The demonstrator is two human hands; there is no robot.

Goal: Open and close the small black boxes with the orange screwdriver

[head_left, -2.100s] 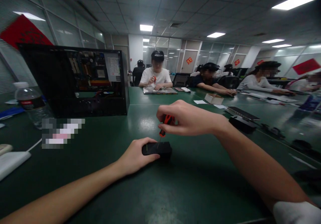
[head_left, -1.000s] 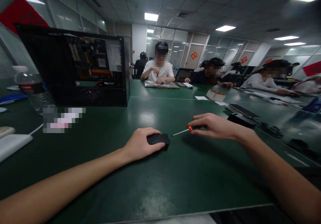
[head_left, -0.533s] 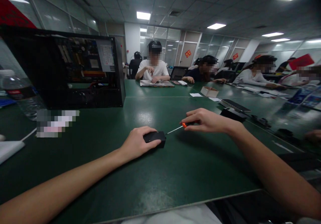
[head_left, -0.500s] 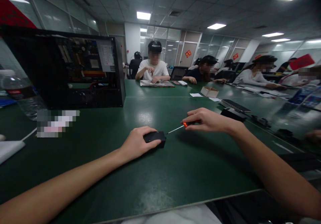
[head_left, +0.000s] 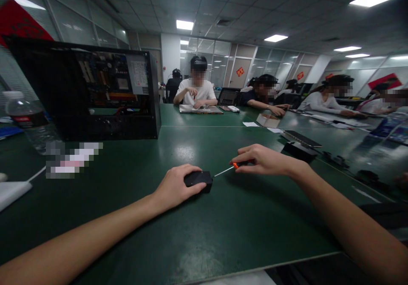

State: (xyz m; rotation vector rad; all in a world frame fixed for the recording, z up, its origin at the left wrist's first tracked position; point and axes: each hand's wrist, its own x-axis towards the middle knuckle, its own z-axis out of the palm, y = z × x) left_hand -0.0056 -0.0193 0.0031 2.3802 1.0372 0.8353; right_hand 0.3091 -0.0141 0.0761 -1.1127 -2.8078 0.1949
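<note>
My left hand [head_left: 177,186] is wrapped round a small black box [head_left: 204,176] that lies on the green tabletop [head_left: 223,229]. Thumb and fingers grip it from both long sides, covering its left end. From the right, my right hand [head_left: 259,159] holds a screwdriver [head_left: 225,171] with an orange and black handle and a thin metal shaft. The shaft slants down to the left, its tip at the right end of the box. Whether the tip sits in a screw is too small to tell.
An open computer case [head_left: 111,89] stands at the left, beside a plastic water bottle [head_left: 27,121]. A small cardboard box [head_left: 267,120] and a flat dark device [head_left: 301,138] lie at the right. Across the table a person in white [head_left: 197,91] works; other people sit further right.
The whole view has tilted up slightly, so things appear a little lower. Both hands keep their hold, with the screwdriver tip still at the box's end. A co-worker's hand has reached towards the cardboard box.
</note>
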